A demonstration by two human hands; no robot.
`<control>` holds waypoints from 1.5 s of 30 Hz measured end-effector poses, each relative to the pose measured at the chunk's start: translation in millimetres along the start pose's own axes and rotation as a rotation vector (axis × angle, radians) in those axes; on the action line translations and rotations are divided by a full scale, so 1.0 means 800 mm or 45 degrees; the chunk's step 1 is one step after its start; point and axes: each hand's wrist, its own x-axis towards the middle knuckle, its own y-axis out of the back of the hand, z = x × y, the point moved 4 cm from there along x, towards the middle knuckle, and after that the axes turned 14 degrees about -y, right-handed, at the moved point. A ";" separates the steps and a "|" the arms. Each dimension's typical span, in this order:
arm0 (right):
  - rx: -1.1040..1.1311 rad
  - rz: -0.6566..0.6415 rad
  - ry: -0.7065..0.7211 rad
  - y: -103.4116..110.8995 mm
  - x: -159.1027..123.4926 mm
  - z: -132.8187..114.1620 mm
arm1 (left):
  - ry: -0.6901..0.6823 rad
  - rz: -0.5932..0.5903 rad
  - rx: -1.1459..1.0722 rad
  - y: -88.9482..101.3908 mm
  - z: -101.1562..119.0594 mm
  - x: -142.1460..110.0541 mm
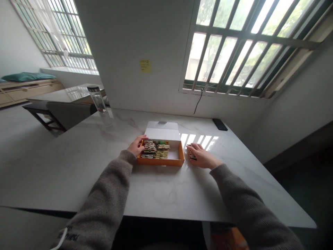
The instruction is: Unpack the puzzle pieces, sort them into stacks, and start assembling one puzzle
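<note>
An orange box [160, 162] with a white inside lies open on the table, its white lid [161, 130] folded back away from me. Rows of stacked jigsaw puzzle pieces [155, 149] fill its left and middle parts, while its right end shows bare white. My left hand [135, 146] grips the box's left wall, thumb inside. Just right of the box, my right hand [199, 156] is closed round a stack of puzzle pieces [191, 155] at table height. Its palm side and part of that stack are hidden.
A clear bottle [97, 99] with a dark cap stands at the table's back left. A black phone [220, 124] lies at the back right. The marble-patterned table [166, 194] meets a wall with a yellow note [145, 65] and a barred window. A black cable [198, 102] hangs below the window.
</note>
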 end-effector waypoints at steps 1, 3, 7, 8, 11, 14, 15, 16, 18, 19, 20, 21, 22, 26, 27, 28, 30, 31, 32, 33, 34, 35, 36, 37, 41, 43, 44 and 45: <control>0.011 0.012 -0.002 -0.001 -0.004 -0.001 | 0.000 -0.005 0.001 0.000 0.000 0.000; 0.033 0.029 0.004 -0.004 -0.010 -0.002 | 0.001 -0.014 0.008 0.000 0.000 0.000; 0.058 0.059 0.034 -0.005 -0.011 -0.001 | 0.000 -0.016 0.043 0.000 0.002 0.000; 0.056 0.067 0.038 -0.004 -0.009 0.000 | -0.001 -0.016 0.044 0.000 0.003 0.000; 0.044 0.108 0.037 -0.001 -0.001 0.001 | -0.005 -0.014 0.039 0.000 0.005 0.000; 0.042 0.108 0.033 -0.001 0.005 0.005 | -0.012 -0.004 0.052 0.000 0.006 0.000; 0.039 0.085 0.026 -0.002 0.006 0.007 | -0.015 -0.004 0.056 0.000 0.006 0.000; 0.035 0.051 0.013 -0.003 0.006 0.008 | -0.017 -0.007 0.058 0.000 0.007 0.000; 0.028 -0.019 -0.028 -0.004 0.004 0.011 | -0.016 -0.016 0.064 0.000 0.006 0.000; 0.024 -0.043 -0.046 -0.003 0.002 0.012 | -0.013 -0.019 0.070 0.000 0.006 0.000; 0.021 -0.053 -0.058 -0.001 0.000 0.010 | -0.012 -0.021 0.077 0.000 0.006 0.000; 0.020 -0.046 -0.064 0.003 -0.002 0.007 | -0.011 -0.022 0.082 0.000 0.007 0.000; 0.024 -0.017 -0.063 0.008 -0.003 0.001 | -0.011 -0.025 0.088 0.000 0.008 0.001; 0.118 0.252 -0.039 0.042 -0.003 -0.042 | -0.012 -0.038 0.112 0.000 0.014 0.001; 0.151 0.300 -0.015 0.049 -0.001 -0.056 | -0.006 -0.040 0.114 0.000 0.015 0.001; 0.175 0.296 0.035 0.054 0.001 -0.071 | 0.000 -0.039 0.112 0.000 0.016 0.001; 0.194 0.213 0.169 0.057 0.005 -0.102 | 0.012 -0.039 0.101 0.000 0.017 0.001; 0.182 0.149 0.239 0.056 0.007 -0.115 | 0.015 -0.038 0.094 0.000 0.017 0.001; 0.153 0.085 0.295 0.053 0.008 -0.127 | 0.016 -0.038 0.090 0.000 0.017 0.001; 0.111 0.019 0.331 0.048 0.010 -0.136 | 0.017 -0.039 0.086 0.000 0.017 0.001; 0.064 -0.042 0.347 0.043 0.011 -0.143 | 0.018 -0.041 0.084 -0.001 0.017 0.001; 0.020 -0.091 0.343 0.039 0.012 -0.148 | 0.020 -0.042 0.087 -0.001 0.018 0.001; -0.017 -0.135 0.324 0.034 0.014 -0.151 | 0.022 -0.044 0.095 -0.001 0.019 0.001; -0.040 -0.171 0.297 0.031 0.015 -0.152 | 0.025 -0.048 0.107 -0.001 0.019 0.001; -0.030 -0.348 0.200 0.030 0.020 -0.154 | 0.037 -0.056 0.154 -0.002 0.024 0.001; 0.001 -0.409 0.159 0.033 0.022 -0.152 | 0.041 -0.059 0.157 -0.002 0.026 0.001; 0.018 -0.424 0.142 0.035 0.024 -0.151 | 0.041 -0.062 0.154 -0.002 0.027 0.001; 0.040 -0.434 0.132 0.036 0.025 -0.149 | 0.042 -0.067 0.149 -0.002 0.028 0.001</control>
